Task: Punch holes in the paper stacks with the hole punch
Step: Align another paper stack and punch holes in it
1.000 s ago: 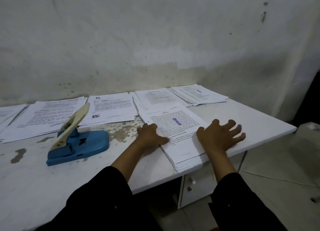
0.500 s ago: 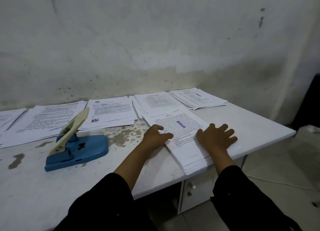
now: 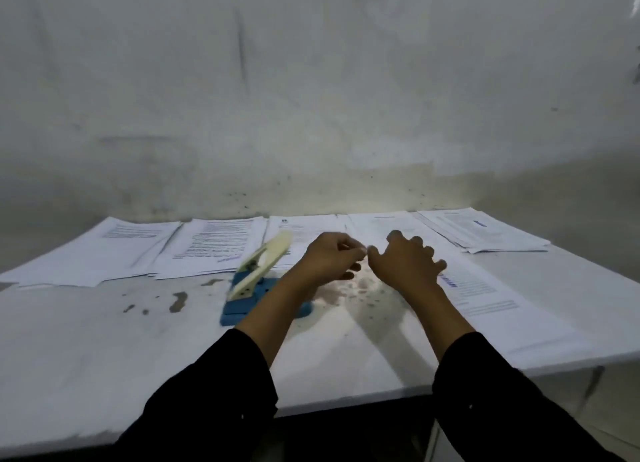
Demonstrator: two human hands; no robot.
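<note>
A blue hole punch (image 3: 242, 300) with a raised cream lever (image 3: 265, 259) stands on the white table (image 3: 104, 357), left of centre. The printed paper stack (image 3: 485, 298) with a blue stamp lies at the right, near the front edge. Both hands hover above the table's stained middle, off the stack. My left hand (image 3: 330, 260) has its fingers curled in with nothing visible in them, and its forearm hides the punch's right end. My right hand (image 3: 405, 265) is beside it, fingers apart and empty, just left of the stack. The frame is motion-blurred.
Several other paper stacks lie in a row along the back edge by the wall, among them one at far left (image 3: 114, 250), one behind the punch (image 3: 218, 246) and one at far right (image 3: 485, 234). Dark stains (image 3: 178, 300) mark the tabletop.
Both hands have lifted off the stamped stack and moved left, toward the hole punch. The view has swung left and blurred. The stack stays where it lay.
</note>
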